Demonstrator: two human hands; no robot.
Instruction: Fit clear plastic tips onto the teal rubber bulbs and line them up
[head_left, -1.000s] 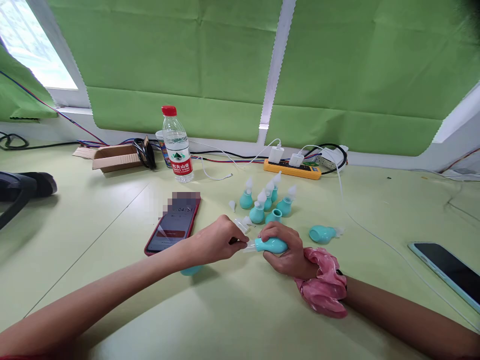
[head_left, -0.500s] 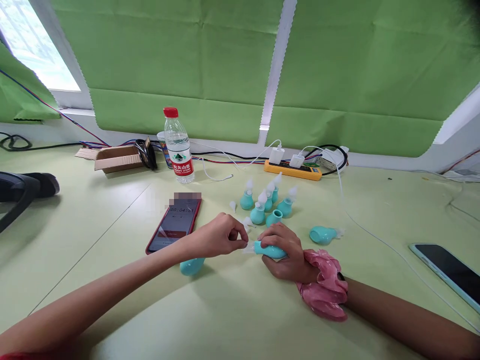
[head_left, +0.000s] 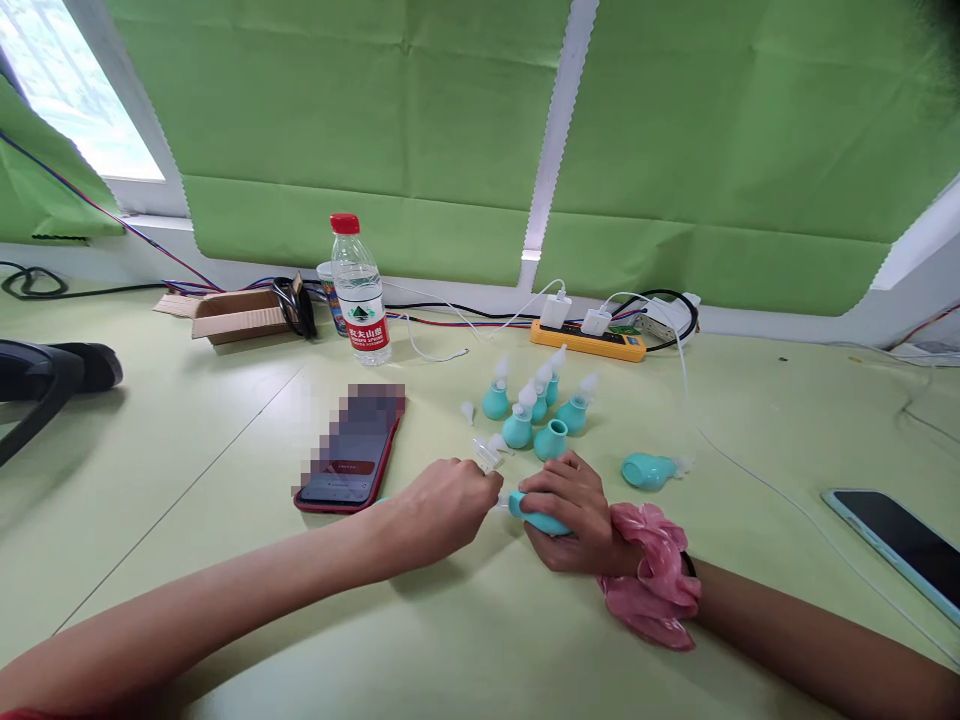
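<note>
In the head view my right hand (head_left: 574, 508) is wrapped round a teal rubber bulb (head_left: 541, 516), lying sideways with its neck toward the left. My left hand (head_left: 454, 508) is closed on a clear nozzle (head_left: 504, 501) at that neck; its fingertips are mostly hidden. Just beyond stands an uncapped teal bulb (head_left: 551, 441), among several upright bulbs (head_left: 517, 430) with whitish tips. Loose clear pieces (head_left: 487, 453) and a small tip (head_left: 467, 411) lie near my left hand. Another bulb (head_left: 648, 470) rests on its side to the right.
A red-cased phone (head_left: 349, 455) lies beyond my left forearm, another phone (head_left: 892, 545) at far right. Toward the window stand a water bottle (head_left: 366, 318), a cup, a cardboard box (head_left: 244, 318) and a yellow power strip (head_left: 589, 342). A white cable (head_left: 757, 490) runs across the table's right side.
My left hand has turned over, knuckles up, and moved slightly right, closer to the bulb's neck. Its forearm now covers most of the teal bulb behind it. My right hand keeps its grip.
</note>
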